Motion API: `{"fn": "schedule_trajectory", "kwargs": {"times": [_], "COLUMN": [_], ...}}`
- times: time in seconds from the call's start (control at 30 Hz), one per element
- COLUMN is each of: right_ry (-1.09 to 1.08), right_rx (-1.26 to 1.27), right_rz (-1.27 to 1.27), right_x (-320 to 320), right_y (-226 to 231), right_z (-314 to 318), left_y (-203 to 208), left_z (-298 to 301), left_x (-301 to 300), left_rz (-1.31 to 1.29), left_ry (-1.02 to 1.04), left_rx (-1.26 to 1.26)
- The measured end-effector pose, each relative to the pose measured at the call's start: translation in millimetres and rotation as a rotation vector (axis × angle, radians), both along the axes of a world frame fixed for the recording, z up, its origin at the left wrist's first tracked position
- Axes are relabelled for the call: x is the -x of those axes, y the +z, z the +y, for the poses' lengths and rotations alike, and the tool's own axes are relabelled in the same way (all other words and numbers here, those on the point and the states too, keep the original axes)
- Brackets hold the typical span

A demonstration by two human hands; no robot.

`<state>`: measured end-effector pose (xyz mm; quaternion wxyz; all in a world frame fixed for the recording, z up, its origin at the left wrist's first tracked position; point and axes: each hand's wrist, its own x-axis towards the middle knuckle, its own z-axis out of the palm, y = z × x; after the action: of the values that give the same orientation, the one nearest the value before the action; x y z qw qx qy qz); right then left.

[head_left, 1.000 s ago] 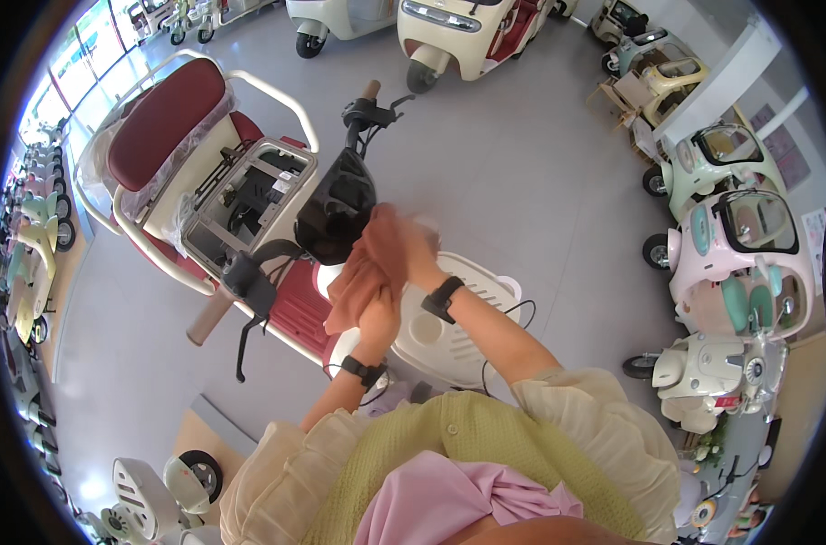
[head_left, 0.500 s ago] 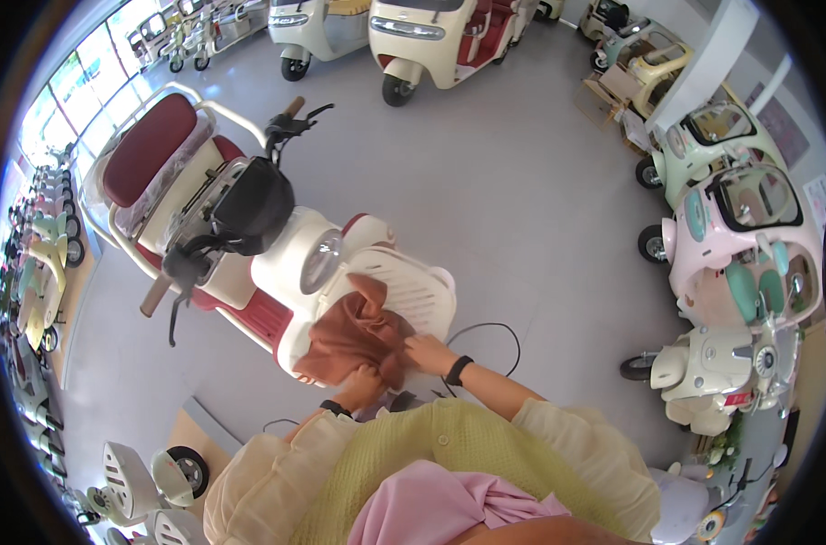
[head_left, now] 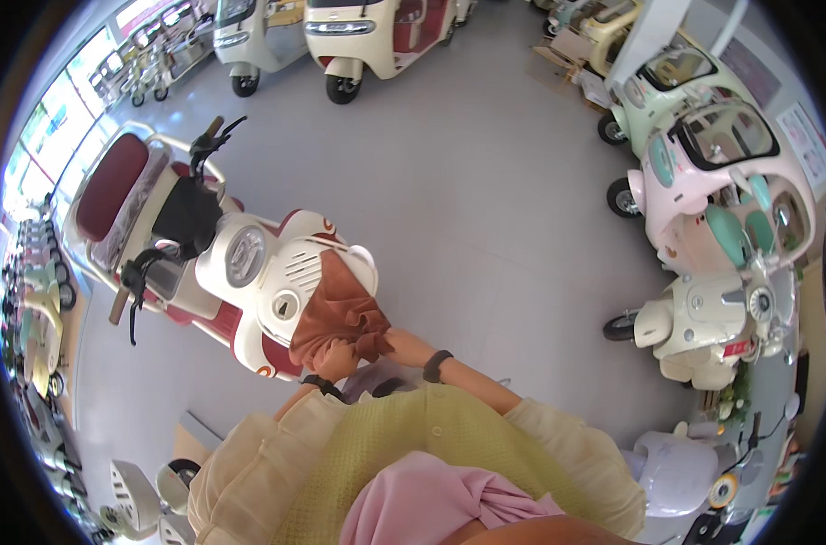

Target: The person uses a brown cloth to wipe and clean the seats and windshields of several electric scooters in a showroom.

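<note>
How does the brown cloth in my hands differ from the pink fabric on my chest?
Shade: the brown cloth is dark and rusty, while the pink fabric is pale.
Handling: the left hand and right hand hold the brown cloth's near end; neither touches the pink fabric.
Place: the brown cloth is out in front, while the pink fabric lies over the yellow-green vest.
Both are creased.

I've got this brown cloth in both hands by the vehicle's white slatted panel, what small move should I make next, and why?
Perhaps draw your left hand and right hand slightly apart to smooth the brown cloth: both grip its near edge, where it's bunched, while its far part hides some of the white slatted panel. Whether cloth and panel touch isn't clear.
</note>
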<state>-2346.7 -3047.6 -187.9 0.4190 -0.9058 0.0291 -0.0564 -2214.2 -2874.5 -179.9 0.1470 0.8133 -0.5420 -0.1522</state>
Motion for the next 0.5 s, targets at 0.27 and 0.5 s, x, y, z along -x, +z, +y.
{"fn": "schedule_trajectory", "kwargs": {"times": [0.27,0.5], "right_ry": [0.156,-0.004], "right_rx": [-0.084,-0.453], "right_rz": [0.191,0.358], "right_x": [19,-12], "right_y": [83,66], "right_z": [-44,-109], "left_y": [31,44], "left_z": [-52,-96], "left_x": [-18,-51], "left_rz": [0.587,0.688], "left_ry": [-0.012,0.064], "left_rx": [-0.547,-0.248]}}
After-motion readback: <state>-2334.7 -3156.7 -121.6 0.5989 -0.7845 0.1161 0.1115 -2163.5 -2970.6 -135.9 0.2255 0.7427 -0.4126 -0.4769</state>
